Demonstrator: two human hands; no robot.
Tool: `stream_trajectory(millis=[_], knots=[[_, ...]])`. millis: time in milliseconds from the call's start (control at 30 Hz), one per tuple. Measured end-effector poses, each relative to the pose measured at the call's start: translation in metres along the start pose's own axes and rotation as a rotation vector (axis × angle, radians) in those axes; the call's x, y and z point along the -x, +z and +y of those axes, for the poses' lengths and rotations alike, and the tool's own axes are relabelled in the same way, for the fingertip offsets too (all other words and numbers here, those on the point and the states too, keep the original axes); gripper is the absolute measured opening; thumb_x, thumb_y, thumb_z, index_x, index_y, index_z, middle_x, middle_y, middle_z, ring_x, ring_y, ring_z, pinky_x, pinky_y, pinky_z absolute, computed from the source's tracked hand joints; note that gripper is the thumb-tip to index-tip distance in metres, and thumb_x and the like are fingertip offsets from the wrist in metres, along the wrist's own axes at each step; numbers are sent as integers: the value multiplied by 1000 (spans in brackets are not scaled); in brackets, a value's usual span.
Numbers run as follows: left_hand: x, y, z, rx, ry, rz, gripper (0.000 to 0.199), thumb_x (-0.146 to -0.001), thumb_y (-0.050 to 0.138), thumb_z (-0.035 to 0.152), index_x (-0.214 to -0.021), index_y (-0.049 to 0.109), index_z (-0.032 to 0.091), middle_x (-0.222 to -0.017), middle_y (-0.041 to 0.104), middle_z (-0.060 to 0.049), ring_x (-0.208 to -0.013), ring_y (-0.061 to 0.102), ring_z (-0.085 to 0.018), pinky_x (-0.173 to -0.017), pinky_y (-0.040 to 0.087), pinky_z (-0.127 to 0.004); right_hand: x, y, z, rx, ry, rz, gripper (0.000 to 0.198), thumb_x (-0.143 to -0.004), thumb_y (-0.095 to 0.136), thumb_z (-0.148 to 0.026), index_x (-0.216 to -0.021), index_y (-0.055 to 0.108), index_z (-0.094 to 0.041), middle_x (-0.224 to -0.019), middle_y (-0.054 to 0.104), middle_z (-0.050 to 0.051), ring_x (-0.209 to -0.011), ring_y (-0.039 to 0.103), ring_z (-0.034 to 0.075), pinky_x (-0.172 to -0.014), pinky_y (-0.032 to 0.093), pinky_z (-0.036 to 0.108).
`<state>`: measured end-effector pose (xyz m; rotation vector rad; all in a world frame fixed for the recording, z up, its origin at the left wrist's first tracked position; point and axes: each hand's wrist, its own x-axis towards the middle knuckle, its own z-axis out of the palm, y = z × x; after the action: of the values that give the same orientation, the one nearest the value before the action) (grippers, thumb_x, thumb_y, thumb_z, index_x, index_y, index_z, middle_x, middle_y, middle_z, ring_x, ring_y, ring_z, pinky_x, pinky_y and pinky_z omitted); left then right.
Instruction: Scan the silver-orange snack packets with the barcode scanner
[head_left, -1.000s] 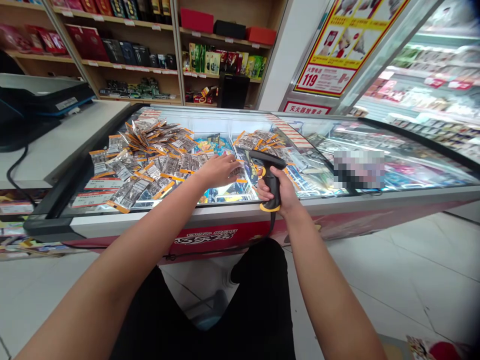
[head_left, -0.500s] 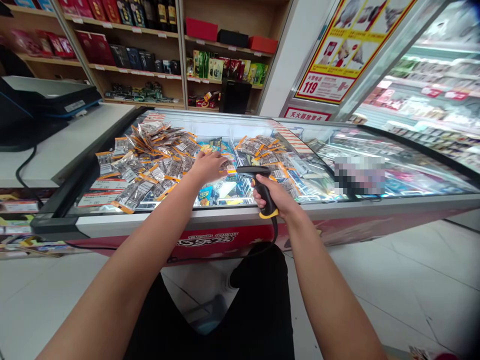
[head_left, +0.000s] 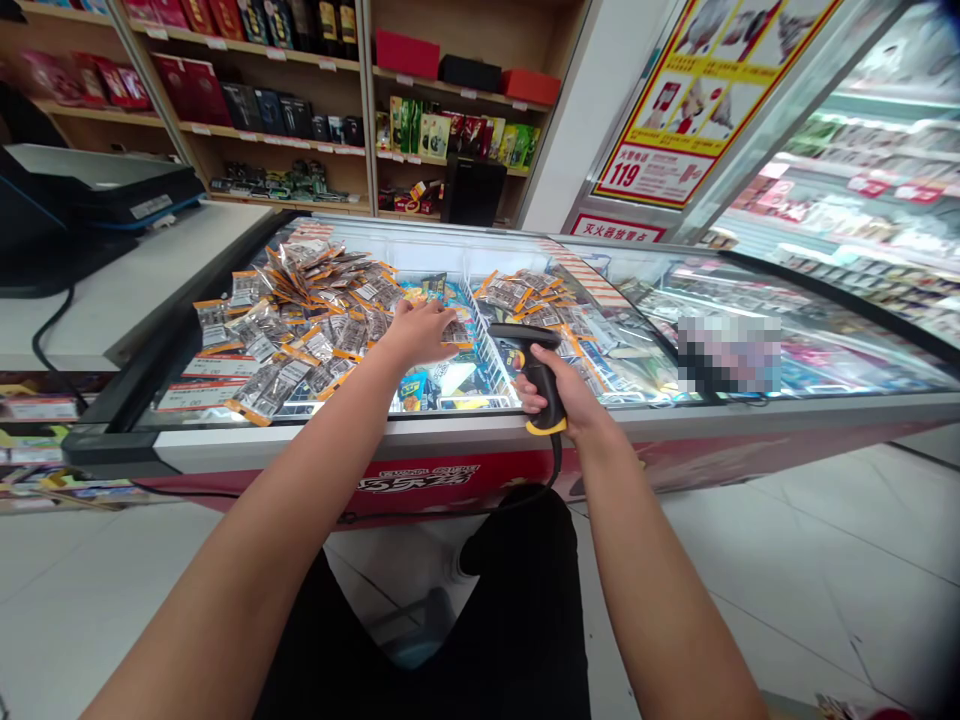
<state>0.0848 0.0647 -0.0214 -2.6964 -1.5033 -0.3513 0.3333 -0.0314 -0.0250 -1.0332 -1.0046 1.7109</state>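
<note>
My right hand (head_left: 553, 385) is wrapped round the grip of a black and yellow barcode scanner (head_left: 546, 375), its head pointing left above the freezer's glass top. A cord hangs from the scanner's base. Palm down, my left hand (head_left: 421, 332) is over the glass with a small packet (head_left: 459, 335) between thumb and fingers, its orange edge showing on the right. The fingers partly hide this packet. Left of that hand spreads a heap of clear and orange snack packets (head_left: 322, 310). A smaller group of similar packets (head_left: 525, 292) lies beyond the scanner.
A glass-topped chest freezer (head_left: 480, 412) stretches across in front of me. On the left is a white counter (head_left: 67, 325) with a dark device (head_left: 112, 190). Shelves of boxed goods (head_left: 270, 112) stand behind. At the right is a blurred-out patch (head_left: 727, 355) on the glass.
The scanner in my right hand has moved a little to the right, away from my left hand. My left hand stays at nearly the same spot.
</note>
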Motion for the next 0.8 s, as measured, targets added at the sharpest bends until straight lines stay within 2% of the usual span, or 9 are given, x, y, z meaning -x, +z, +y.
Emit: stream_trajectory(millis=[133,233,300,367,400,467,567,667,800], knots=[[2,-3,3,-58,-103,58,48,-93,58,41,-135,66,19,-137,64,-21,-131,58,-40,-114,34,-57,6,-1,-1,-91,-159,22,39,-85,76,-58,-90,58,-23,-58,40,-8,-41,27,8,-41,29,22],[2,-8,11,-97,-139,128,43,-91,60,27,-132,67,16,-142,62,-23,-135,55,-41,-115,34,-57,10,-7,-4,-191,-269,45,34,-87,72,-55,-91,59,-23,-58,34,-10,-41,19,7,-41,27,22],[2,-9,23,-71,-10,153,43,-89,59,18,-131,66,15,-145,61,-21,-138,54,-39,-117,35,-55,11,-12,-6,-246,-306,54,30,-88,71,-52,-91,60,-24,-58,32,-11,-41,16,8,-40,26,22],[2,-7,41,37,220,114,43,-91,56,17,-133,65,17,-146,62,-17,-136,56,-34,-115,39,-50,12,-17,-7,-289,-325,53,28,-89,70,-50,-92,61,-24,-58,30,-11,-41,14,8,-40,26,23],[2,-4,52,118,334,73,42,-94,55,20,-136,64,20,-144,64,-14,-133,59,-32,-112,42,-47,12,-20,-7,-310,-333,47,27,-89,70,-49,-92,61,-24,-57,30,-12,-40,14,8,-40,26,23],[2,4,72,244,448,67,46,-101,54,34,-145,59,23,-145,64,-13,-132,60,-29,-107,47,-43,12,-23,-5,-357,-348,23,26,-90,70,-47,-93,61,-24,-56,31,-12,-39,15,7,-40,26,23],[3,16,92,218,520,54,53,-100,61,47,-148,59,26,-154,57,-15,-137,56,-34,-110,45,-48,13,-25,-2,-403,-354,-6,25,-91,70,-46,-94,60,-24,-56,32,-12,-39,15,7,-40,26,21],[4,18,91,152,554,44,49,-96,66,51,-138,66,25,-157,57,-14,-141,52,-38,-112,41,-52,13,-23,-2,-416,-329,-9,25,-90,71,-45,-94,60,-23,-56,32,-13,-39,16,6,-40,27,21],[2,9,69,149,494,25,44,-90,70,54,-119,69,21,-130,73,-13,-120,65,-34,-103,44,-47,12,-16,-5,-375,-264,-12,27,-89,71,-46,-92,59,-22,-56,30,-13,-39,16,5,-40,26,19]])
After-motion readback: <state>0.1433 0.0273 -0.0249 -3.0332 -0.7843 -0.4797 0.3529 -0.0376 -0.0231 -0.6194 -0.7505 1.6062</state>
